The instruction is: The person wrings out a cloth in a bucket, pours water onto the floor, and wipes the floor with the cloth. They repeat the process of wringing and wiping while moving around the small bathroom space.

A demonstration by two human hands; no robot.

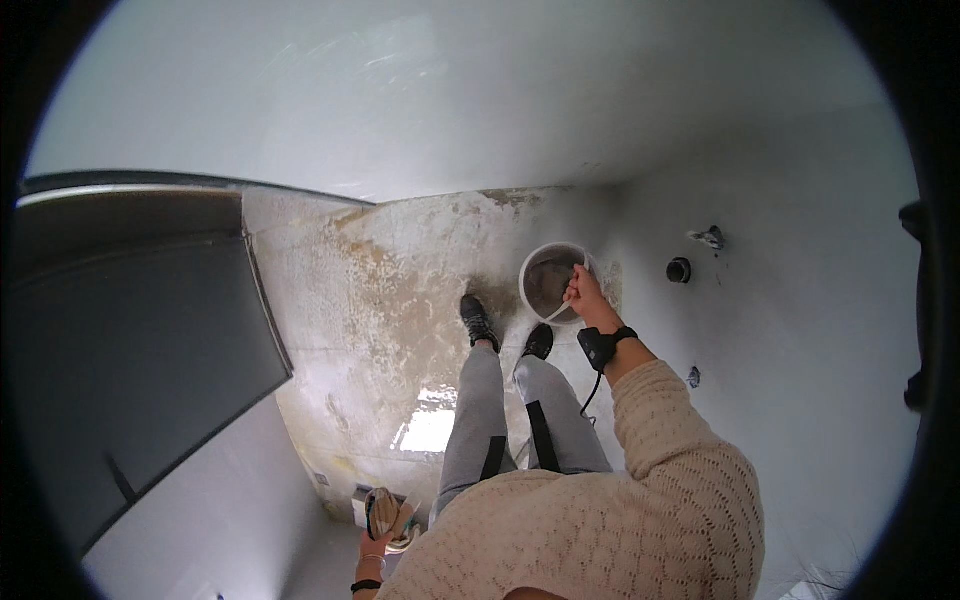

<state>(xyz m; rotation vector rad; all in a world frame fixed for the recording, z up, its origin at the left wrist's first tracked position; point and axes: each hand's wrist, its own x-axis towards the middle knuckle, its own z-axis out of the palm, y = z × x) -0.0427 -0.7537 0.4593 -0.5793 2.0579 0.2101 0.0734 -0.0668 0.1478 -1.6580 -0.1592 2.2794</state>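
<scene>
My right hand (583,292) grips the handle of a white plastic bucket (526,289), which hangs or stands just in front of my right shoe; which of the two cannot be told. Murky greyish-brown water (547,281) fills part of it. Low at the left, beside my hip, my left hand (379,541) is closed around a bunched striped cloth (383,513) in tan and dark tones. More cloth hangs by the fingers. A black device is strapped to my right wrist, with a cable running down from it.
The floor (390,300) is wet, with whitish and brown stains. A dark door or panel (150,322) stands at the left. On the right wall are a black pipe stub (679,270) and rough holes (709,238). A pale box-like object (359,507) lies behind the cloth.
</scene>
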